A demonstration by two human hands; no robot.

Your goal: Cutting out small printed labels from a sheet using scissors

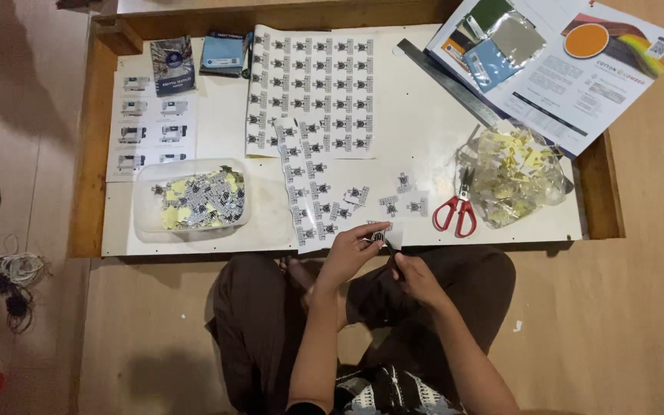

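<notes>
Low wooden table [94, 154] topped with a white board, person sitting cross-legged on the floor at its near edge. Left hand [347, 252] pinches a small printed sticker [379, 233] right at the board's front edge, fingers closed on it. Right hand [415, 277] is curled shut just beside it, apparently around something small and dark, can't tell what. Red-handled scissors [455, 209] lie nearby, next to a clear bag of yellow scraps [512, 177]. Plastic tub of cut stickers [194, 198] sits off to the left.
</notes>
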